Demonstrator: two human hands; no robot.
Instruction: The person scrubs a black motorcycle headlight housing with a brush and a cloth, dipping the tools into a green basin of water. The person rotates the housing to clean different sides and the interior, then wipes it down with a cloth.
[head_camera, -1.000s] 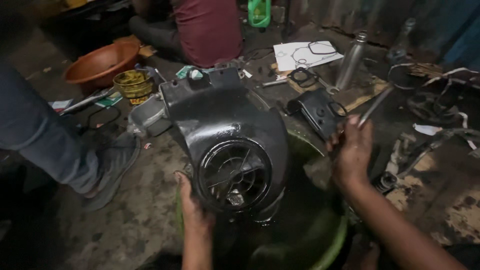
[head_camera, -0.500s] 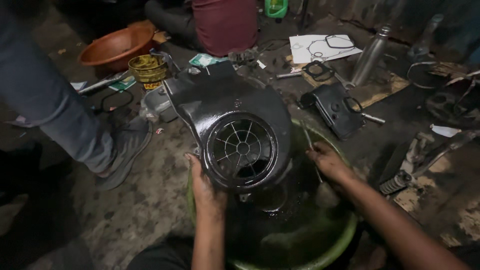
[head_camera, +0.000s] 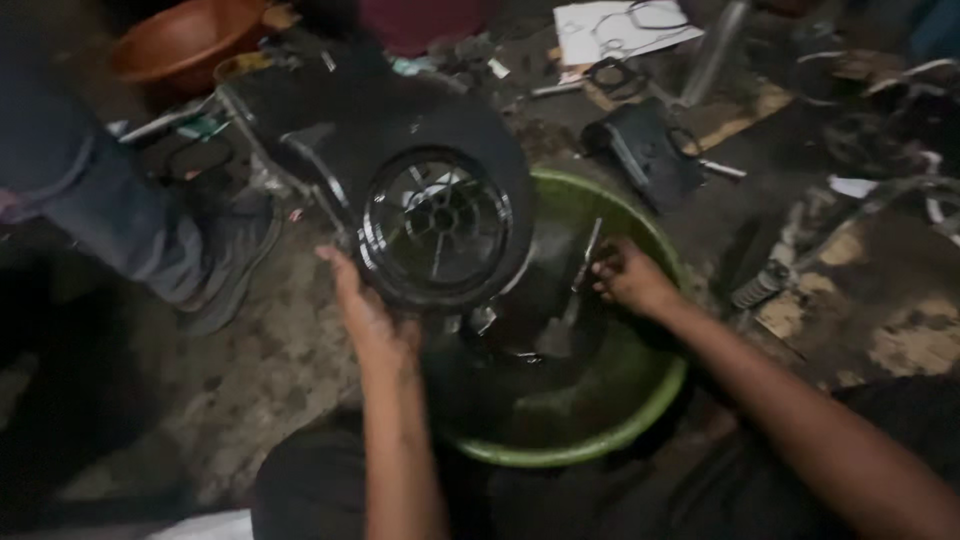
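Bracing the black engine housing (head_camera: 400, 150) over the green basin (head_camera: 640, 400), left hand (head_camera: 365, 315) lies flat, fingers spread against its round fan grille (head_camera: 437, 225). Right hand (head_camera: 630, 278) pinches what looks like a thin tool (head_camera: 580, 270), blurred.

The left hand (head_camera: 368, 312) is stretched forward with open palm; the right hand (head_camera: 630, 278) is bent down, fingers curled.

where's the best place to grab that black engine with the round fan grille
Probably by the outer rim of the round fan cover on the black engine, from its lower left, where the left hand already presses. The grille bars look thin, and the right hand works in the green basin.
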